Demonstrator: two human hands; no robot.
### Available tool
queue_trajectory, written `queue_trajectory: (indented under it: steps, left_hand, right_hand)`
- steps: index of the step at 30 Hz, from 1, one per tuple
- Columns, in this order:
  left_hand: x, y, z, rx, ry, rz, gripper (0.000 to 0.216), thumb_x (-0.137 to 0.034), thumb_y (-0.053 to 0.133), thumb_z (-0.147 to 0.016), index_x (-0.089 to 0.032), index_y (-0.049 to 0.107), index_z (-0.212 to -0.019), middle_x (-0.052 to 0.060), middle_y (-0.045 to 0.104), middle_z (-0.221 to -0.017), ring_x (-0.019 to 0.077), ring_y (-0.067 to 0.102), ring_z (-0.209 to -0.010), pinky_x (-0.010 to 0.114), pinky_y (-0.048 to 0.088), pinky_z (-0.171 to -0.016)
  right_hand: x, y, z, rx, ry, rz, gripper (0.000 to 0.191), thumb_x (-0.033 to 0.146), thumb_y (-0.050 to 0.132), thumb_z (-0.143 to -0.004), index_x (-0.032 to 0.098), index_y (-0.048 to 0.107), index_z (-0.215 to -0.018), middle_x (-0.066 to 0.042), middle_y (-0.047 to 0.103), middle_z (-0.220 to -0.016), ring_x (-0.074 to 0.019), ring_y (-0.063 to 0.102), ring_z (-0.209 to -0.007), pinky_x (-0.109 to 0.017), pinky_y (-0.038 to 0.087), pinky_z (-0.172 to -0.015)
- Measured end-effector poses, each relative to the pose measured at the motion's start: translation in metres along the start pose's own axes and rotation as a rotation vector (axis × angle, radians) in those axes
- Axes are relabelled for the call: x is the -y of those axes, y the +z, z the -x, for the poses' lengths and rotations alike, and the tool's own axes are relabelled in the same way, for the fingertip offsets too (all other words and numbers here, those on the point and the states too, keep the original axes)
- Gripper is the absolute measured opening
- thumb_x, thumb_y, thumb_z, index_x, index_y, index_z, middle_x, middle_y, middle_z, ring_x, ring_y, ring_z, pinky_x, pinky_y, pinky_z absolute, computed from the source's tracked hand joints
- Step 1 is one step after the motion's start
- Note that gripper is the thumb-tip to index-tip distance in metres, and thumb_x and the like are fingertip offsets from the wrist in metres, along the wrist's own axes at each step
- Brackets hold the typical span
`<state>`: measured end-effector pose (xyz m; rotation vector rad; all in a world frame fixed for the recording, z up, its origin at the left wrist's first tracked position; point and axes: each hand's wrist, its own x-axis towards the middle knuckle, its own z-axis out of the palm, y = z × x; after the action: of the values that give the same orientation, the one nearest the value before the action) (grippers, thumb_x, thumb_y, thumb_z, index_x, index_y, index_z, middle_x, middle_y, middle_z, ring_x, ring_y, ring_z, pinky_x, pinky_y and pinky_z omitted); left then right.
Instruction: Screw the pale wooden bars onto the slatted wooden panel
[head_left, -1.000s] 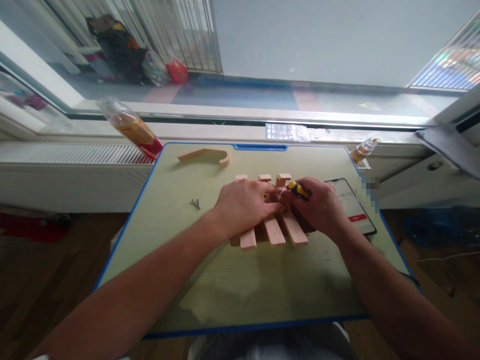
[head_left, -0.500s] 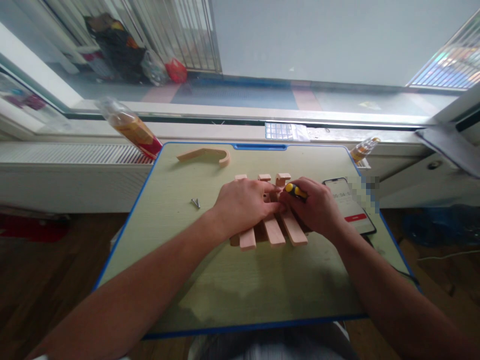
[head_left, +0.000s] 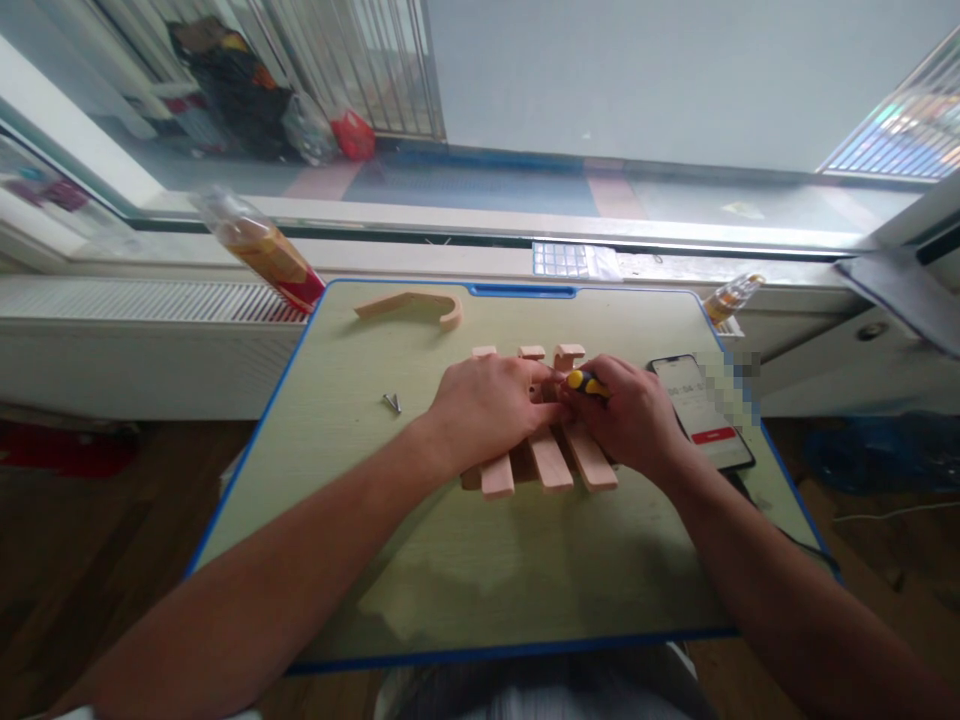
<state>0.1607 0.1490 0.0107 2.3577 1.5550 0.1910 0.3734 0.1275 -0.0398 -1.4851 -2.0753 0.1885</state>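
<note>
A wooden rack of three pale slats (head_left: 547, 462) lies in the middle of the small table (head_left: 465, 560). My left hand (head_left: 487, 405) lies on top of the slats with its fingers bent down over them, pressing the rack in place. My right hand (head_left: 634, 415) is closed round a yellow-and-black screwdriver (head_left: 585, 382), whose tip points down at the rack between my two hands. The hands nearly touch over the rack's far end.
A curved wooden piece (head_left: 412, 306) lies at the table's far left. Two loose screws (head_left: 392, 403) sit left of my left hand. A phone (head_left: 701, 410) lies at the right edge. Bottles stand at the far corners: a large one (head_left: 259, 250) and a small one (head_left: 731, 297).
My right hand and the screwdriver have crept slightly left, towards my left hand. The rack and my left hand stay where they were.
</note>
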Motion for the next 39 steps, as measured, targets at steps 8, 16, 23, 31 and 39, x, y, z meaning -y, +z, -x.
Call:
queue_trajectory:
  steps: [8, 16, 23, 31, 39]
  left_hand:
    - [0.001, 0.002, 0.0, -0.008, 0.001, -0.018, 0.043, -0.071, 0.069, -0.089, -0.051, 0.081, -0.125, 0.003, 0.085, -0.099, 0.0348, 0.077, -0.102, 0.04, 0.058, -0.083]
    - [0.003, 0.001, 0.0, -0.009, 0.008, 0.003, 0.043, -0.069, 0.073, -0.087, -0.051, 0.081, -0.125, 0.002, 0.086, -0.101, 0.0345, 0.078, -0.101, 0.04, 0.057, -0.082]
    - [0.003, -0.002, 0.001, -0.009, 0.049, 0.062, 0.046, -0.071, 0.073, -0.087, -0.044, 0.083, -0.123, 0.002, 0.085, -0.096, 0.0322, 0.078, -0.096, 0.039, 0.054, -0.078]
    - [-0.01, -0.001, 0.002, -0.046, 0.075, 0.155, 0.035, -0.05, 0.072, -0.094, -0.033, 0.083, -0.122, 0.003, 0.085, -0.097, 0.0229, 0.075, -0.08, 0.034, 0.052, -0.072]
    - [-0.024, 0.01, -0.008, -0.115, 0.05, 0.144, 0.026, -0.046, 0.068, -0.095, -0.033, 0.085, -0.11, 0.003, 0.084, -0.095, 0.0224, 0.073, -0.077, 0.034, 0.049, -0.068]
  right_hand:
    - [0.003, -0.003, -0.005, 0.058, 0.012, 0.026, 0.022, 0.036, 0.066, -0.096, 0.025, 0.057, -0.079, -0.006, 0.072, -0.082, -0.0207, 0.058, -0.069, -0.032, 0.034, -0.064]
    - [0.002, -0.005, -0.004, 0.064, 0.038, -0.132, 0.014, 0.035, 0.071, -0.093, 0.022, 0.074, -0.096, -0.007, 0.079, -0.093, -0.0226, 0.069, -0.081, -0.033, 0.046, -0.074]
    - [0.007, -0.032, -0.009, -0.001, 0.229, -0.387, 0.013, 0.03, 0.074, -0.086, 0.02, 0.076, -0.094, 0.005, 0.059, -0.066, -0.013, 0.048, -0.061, -0.029, 0.038, -0.061]
    - [0.015, -0.072, -0.029, -0.161, 0.129, -0.348, 0.028, 0.045, 0.07, -0.095, 0.021, 0.071, -0.081, -0.001, 0.064, -0.078, -0.0173, 0.057, -0.073, -0.034, 0.044, -0.07]
    - [0.036, -0.129, -0.059, 0.134, 0.048, -0.063, 0.019, 0.039, 0.072, -0.092, 0.02, 0.073, -0.088, -0.001, 0.069, -0.076, -0.0168, 0.056, -0.068, -0.035, 0.036, -0.063]
